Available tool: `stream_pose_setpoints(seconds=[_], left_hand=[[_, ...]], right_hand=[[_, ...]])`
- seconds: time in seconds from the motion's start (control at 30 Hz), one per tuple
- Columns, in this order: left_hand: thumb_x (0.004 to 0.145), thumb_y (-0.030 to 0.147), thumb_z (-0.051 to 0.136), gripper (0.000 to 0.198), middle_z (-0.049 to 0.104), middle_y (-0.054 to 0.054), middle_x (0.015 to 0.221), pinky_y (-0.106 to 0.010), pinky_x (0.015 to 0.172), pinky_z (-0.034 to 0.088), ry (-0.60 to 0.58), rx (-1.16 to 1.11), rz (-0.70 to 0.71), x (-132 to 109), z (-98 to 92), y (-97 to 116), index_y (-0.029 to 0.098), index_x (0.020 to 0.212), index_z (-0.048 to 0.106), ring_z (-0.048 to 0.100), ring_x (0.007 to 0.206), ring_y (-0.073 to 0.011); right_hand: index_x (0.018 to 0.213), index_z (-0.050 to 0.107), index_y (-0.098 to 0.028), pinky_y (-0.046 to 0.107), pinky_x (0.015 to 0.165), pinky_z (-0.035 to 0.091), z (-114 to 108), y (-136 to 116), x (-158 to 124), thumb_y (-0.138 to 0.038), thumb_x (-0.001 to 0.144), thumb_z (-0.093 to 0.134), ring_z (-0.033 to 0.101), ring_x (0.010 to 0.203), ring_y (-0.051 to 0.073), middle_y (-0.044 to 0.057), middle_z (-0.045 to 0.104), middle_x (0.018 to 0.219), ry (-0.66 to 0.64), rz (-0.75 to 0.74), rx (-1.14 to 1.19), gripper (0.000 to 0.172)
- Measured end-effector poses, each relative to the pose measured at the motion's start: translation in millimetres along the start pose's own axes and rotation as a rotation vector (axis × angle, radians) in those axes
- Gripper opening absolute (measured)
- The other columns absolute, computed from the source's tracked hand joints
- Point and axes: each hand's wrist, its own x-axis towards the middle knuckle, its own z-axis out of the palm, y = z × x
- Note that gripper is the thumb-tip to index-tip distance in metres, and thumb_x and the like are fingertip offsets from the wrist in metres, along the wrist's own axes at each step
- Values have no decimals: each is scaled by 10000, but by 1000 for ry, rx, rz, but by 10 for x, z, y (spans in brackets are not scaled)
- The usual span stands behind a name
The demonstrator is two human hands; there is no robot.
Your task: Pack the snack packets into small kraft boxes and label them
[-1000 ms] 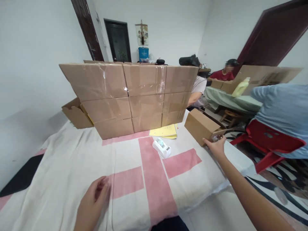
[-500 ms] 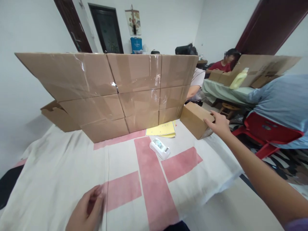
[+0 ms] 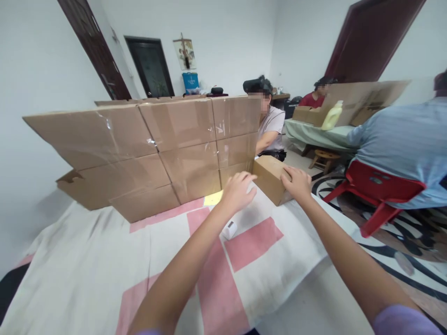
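A small brown cardboard box (image 3: 268,179) stands at the right end of the cloth-covered table. My right hand (image 3: 297,180) grips its near right edge, with the thumb and fingers at the top corner. My left hand (image 3: 239,191) hovers just left of the box, fingers stretched out and apart, holding nothing. Under my left forearm a white plastic device (image 3: 229,230) lies on the cloth, mostly covered from sight. Behind the same hand a piece of yellow paper (image 3: 212,199) shows only in part.
A tall cardboard partition (image 3: 188,153) of taped panels runs across the table's far side. Behind it sits a person (image 3: 274,123) wearing a headset. To the right are someone in blue on a red chair (image 3: 387,181) and a green-covered table (image 3: 303,132) bearing a pale yellow bottle (image 3: 332,115).
My left hand has moved from the table's near left side forward and right, close to the box. My right hand stays on the box. The view has shifted slightly upward and right.
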Motion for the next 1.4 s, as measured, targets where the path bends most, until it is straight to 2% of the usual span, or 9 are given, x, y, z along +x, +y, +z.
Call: stream_pose_setpoints(seconds=[0.1,0.23,0.33,0.53,0.8,0.97,1.13,1.27,1.4], left_hand=[[1010,280,450,467,492,-72,1599,-481,1148,409,-75,28,-7,940,359,158,261,1471,526,461,1431,-265],[1013,299,527,416,457,-94,1613,-583,1184,360,-171,54,0,1576,743,152,252,1424,571,423,1464,-303],[994,375,594,419,462,-101,1600,-621,1196,328,-216,66,5,1709,922,68,246,1391,608,416,1462,-328],[1026,210,332,522,391,-26,1677,-612,1171,298,-217,80,-35,1705,1116,-29,402,1424,610,311,1515,-299],[925,200,535,531,298,-17,1719,-605,1218,233,-214,88,-63,1656,1043,87,375,1419,617,185,1575,-341],[812,48,511,888,181,-18,1758,-520,1248,244,-40,96,-69,781,638,-148,336,1629,314,129,1605,-284],[872,176,451,689,457,-68,1625,-508,1233,301,257,126,-221,-1054,102,-1206,294,1550,470,383,1481,-317],[875,306,438,550,626,-134,1409,-508,1179,379,349,190,-430,-2580,-309,-2115,231,1391,615,536,1327,-339],[851,379,452,556,648,-141,1325,-547,1076,455,361,258,-704,-3504,-690,-2562,227,1355,633,586,1199,-376]], right_hand=[[1288,721,-192,532,1101,341,40,4,-28,-391,934,447,530,1314,344,107,669,1424,41,14,21,490],[1279,730,-183,521,1115,334,50,21,-69,-377,946,452,526,1318,340,111,669,1420,63,0,32,474],[1236,757,-199,536,1113,328,54,37,-98,-354,944,468,521,1321,361,106,682,1400,77,-27,62,439],[1166,793,-238,547,1101,320,94,69,-114,-321,929,505,518,1304,373,91,710,1344,106,-64,101,381],[1177,778,-205,514,1099,326,56,51,-117,-412,921,537,509,1312,366,103,688,1377,53,-71,16,408],[1213,746,-207,506,1057,352,37,71,-92,-529,859,625,511,1290,380,116,683,1375,29,-131,-72,494],[1192,746,-200,499,1057,356,98,76,22,-522,888,588,515,1276,365,120,690,1358,6,-162,-121,470],[1182,746,-202,518,1048,370,82,60,136,-534,897,561,525,1253,369,138,676,1366,-58,-161,-161,475],[1100,751,-162,589,1034,381,45,-147,141,-508,864,570,536,1226,404,194,678,1312,-121,-65,-225,456]])
